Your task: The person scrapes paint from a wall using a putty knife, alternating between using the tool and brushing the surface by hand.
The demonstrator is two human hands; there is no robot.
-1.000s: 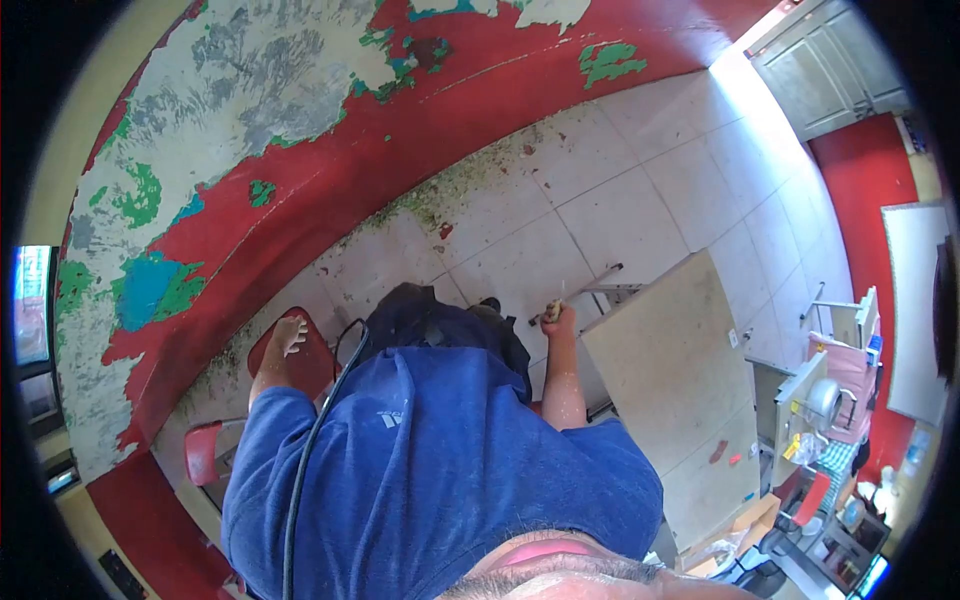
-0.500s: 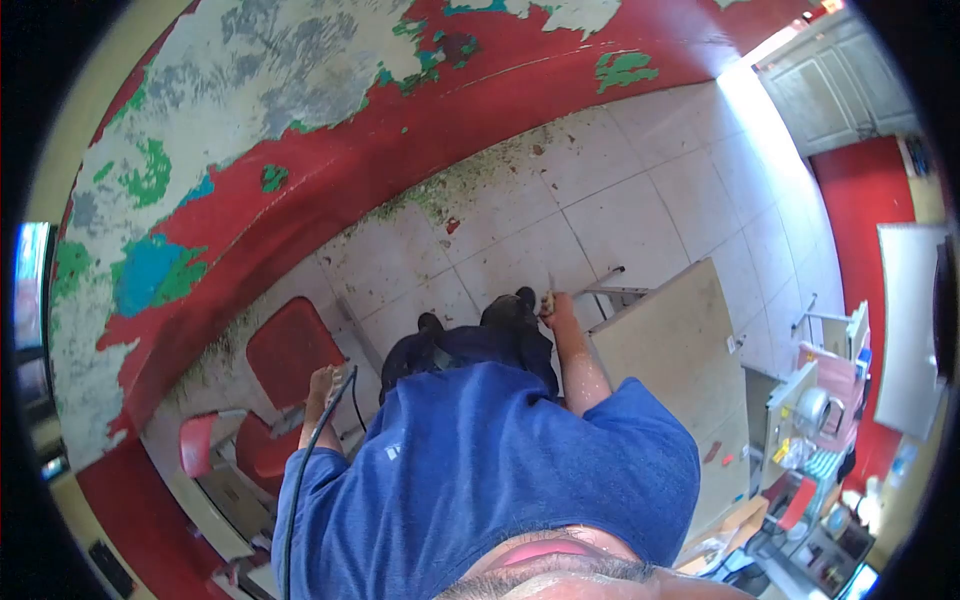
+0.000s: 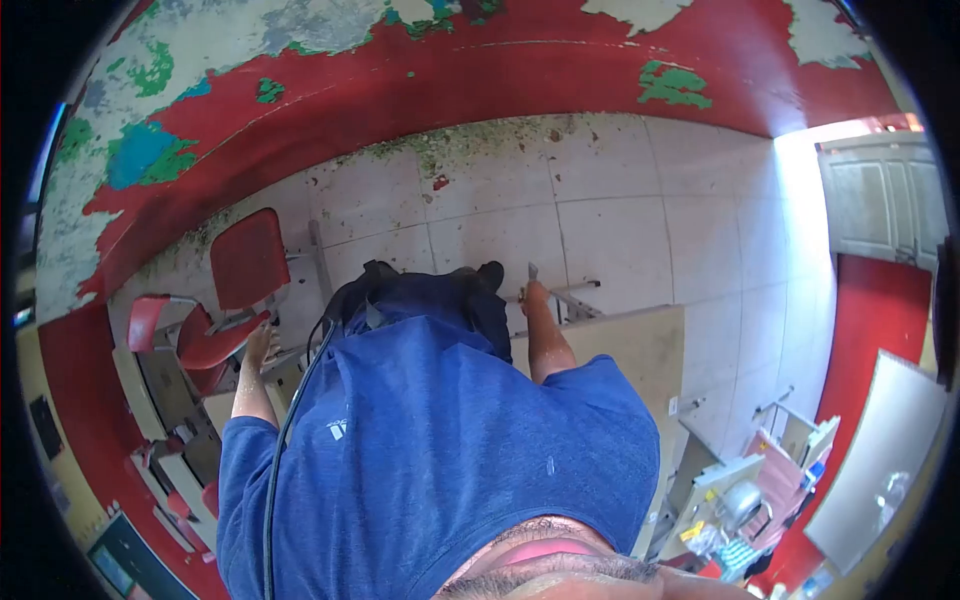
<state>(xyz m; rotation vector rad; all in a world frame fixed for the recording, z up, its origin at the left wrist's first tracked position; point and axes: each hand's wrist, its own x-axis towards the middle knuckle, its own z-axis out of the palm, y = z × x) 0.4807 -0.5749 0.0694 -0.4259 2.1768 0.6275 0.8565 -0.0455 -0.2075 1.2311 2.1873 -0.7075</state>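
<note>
My left hand [image 3: 259,348] hangs low beside the red chair [image 3: 225,340], its fingers loosely apart and nothing seen in them. My right hand [image 3: 535,296] is closed around what looks like a paint scraper [image 3: 532,271]; its narrow grey blade points away from me toward the floor, and the handle is hidden in my fingers. A dark cable [image 3: 285,450] runs down the left side of my blue shirt. Ahead stands a red wall [image 3: 520,85] with paint peeled off in large patches, showing white, grey, green and blue.
Paint flakes [image 3: 440,182] litter the tiled floor [image 3: 610,235] along the wall's foot. A pale tabletop [image 3: 625,350] with metal legs is close on my right. Farther right, a cluttered small table holds a kettle [image 3: 741,503]. A second red chair back [image 3: 248,258] is front left.
My view has swung toward the right, with more of the right wall showing. My left hand has moved away from the cable and its fingers have loosened. My right hand still holds the tool.
</note>
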